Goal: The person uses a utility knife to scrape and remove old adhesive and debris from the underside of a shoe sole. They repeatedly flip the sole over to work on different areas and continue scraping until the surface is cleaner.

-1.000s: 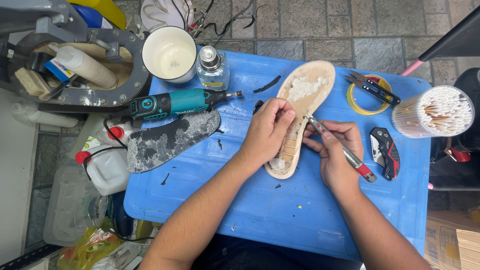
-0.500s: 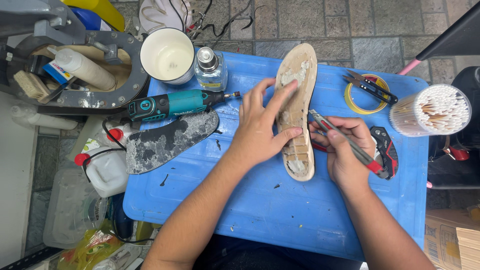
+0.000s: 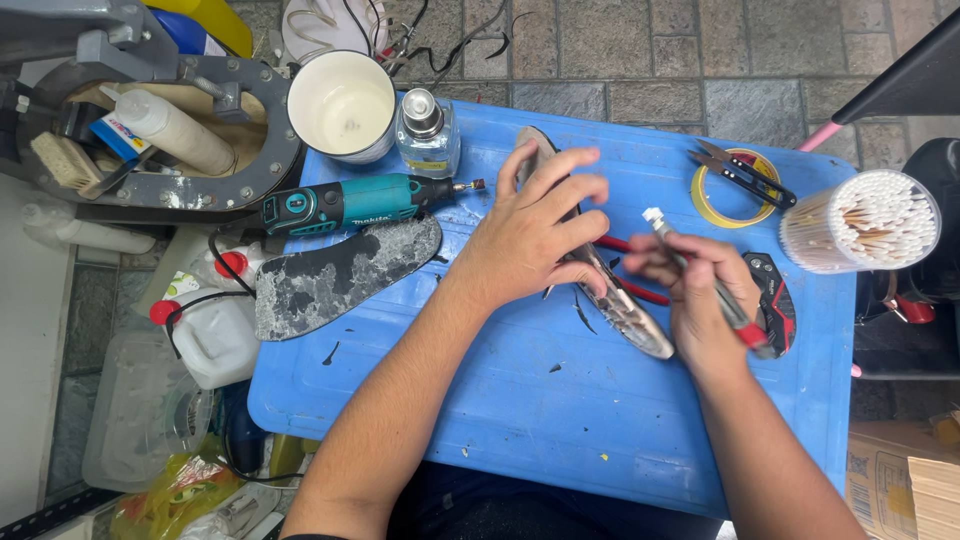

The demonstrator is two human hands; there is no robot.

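Head view shows us the shoe sole [image 3: 610, 290] now tipped up on its edge under our left hand [image 3: 530, 235], where half a second ago it lay flat with its pale face up; we have turned it, so the work passes from the face to the rim. It sits mid-table, slightly right of centre. Our left hand presses it with fingers spread, and our right hand [image 3: 700, 290] is closed around a thin red-handled tool [image 3: 700, 270], its tip raised clear of the sole. A second, mottled grey sole [image 3: 340, 275] lies to the left, beside the teal rotary tool [image 3: 350, 205]. The blue table [image 3: 560, 410] is open toward us; on the right, the tape roll [image 3: 735, 190], scissors [image 3: 745, 172] and tub of cotton swabs [image 3: 860, 220] crowd the edge.
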